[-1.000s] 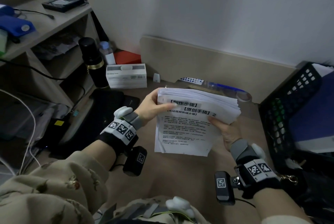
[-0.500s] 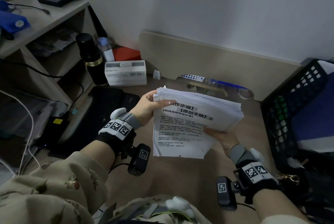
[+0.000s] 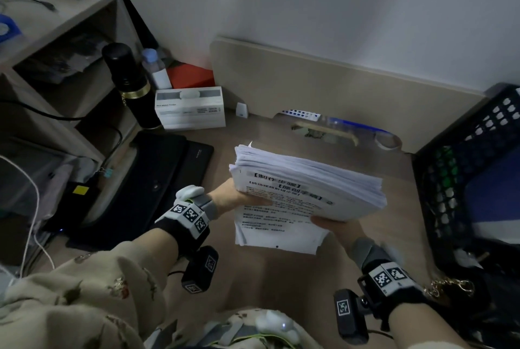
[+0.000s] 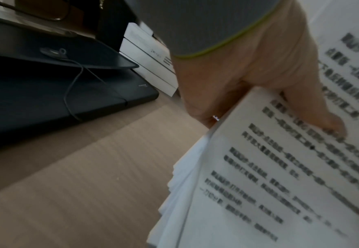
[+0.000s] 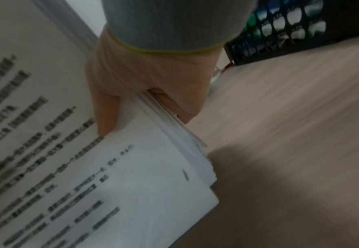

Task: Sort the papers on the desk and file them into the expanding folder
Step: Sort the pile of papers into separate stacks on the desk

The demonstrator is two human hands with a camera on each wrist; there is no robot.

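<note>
A thick stack of white printed papers (image 3: 298, 193) hangs above the wooden desk (image 3: 253, 286), its far edge fanned. My left hand (image 3: 239, 199) grips the stack's left edge, thumb on the top sheet. My right hand (image 3: 332, 224) grips the right edge, thumb on top and fingers hidden beneath. The left wrist view shows the left hand (image 4: 259, 75) pinching the papers (image 4: 280, 176). The right hand (image 5: 148, 83) clamps the stack (image 5: 89, 184) in the right wrist view. A black expanding folder (image 3: 157, 179) lies flat on the desk to the left, flap lifted (image 4: 57, 58).
A black mesh crate (image 3: 450, 179) holding a blue item stands at the right. Behind the folder are a black flask (image 3: 129, 84), a small bottle (image 3: 156, 70) and a white box (image 3: 191, 109). A shelf unit (image 3: 56, 39) fills the left. A low board (image 3: 337, 89) backs the desk.
Both hands kept their hold while the stack tipped flatter. My left thumb slid down the left edge, away from the heading, and my right hand shifted lower.
</note>
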